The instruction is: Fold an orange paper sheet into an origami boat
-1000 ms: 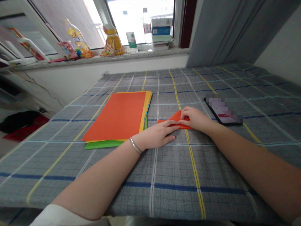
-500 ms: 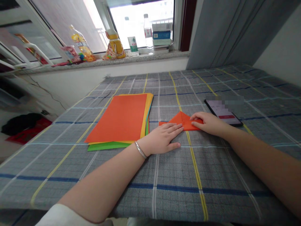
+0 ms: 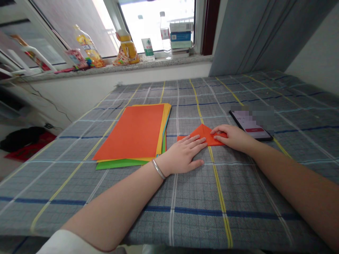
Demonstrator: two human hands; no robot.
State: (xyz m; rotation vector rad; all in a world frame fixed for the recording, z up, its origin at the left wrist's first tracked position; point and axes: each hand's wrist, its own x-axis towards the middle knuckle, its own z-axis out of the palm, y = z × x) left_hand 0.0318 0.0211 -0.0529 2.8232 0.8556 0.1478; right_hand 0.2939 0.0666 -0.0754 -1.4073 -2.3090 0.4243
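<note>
Since a second ago, the right hand [image 3: 231, 137] has shifted from the middle of the folded orange paper [image 3: 203, 131] to its right end, baring the peak, and the left hand [image 3: 186, 154] lies flatter with fingers spread.

The paper sits just right of the frame's centre, a low triangle with a crease running down from its peak and a narrow strip showing at its left end. The step in hand looks like pressing the folds flat. The left grip is wide, palm down, fingers over the paper and thumb on the cloth; the right grip is narrow, fingers curled over the paper, though I cannot tell whether it pinches. A further crease would call for matched edges and firm, even pressure, the left hand steadying.

Beneath is woven grey plaid cloth [image 3: 194, 190], slightly rumpled. A smooth stack of coloured sheets [image 3: 132, 130] fans unevenly at left of centre; a glossy black-edged phone [image 3: 247, 126] lies to the right. A smooth metal bangle [image 3: 158, 169] circles the left wrist. Along the top, a speckled stone sill [image 3: 159, 64] bears plastic bottles and stacked boxes [image 3: 181, 36].
</note>
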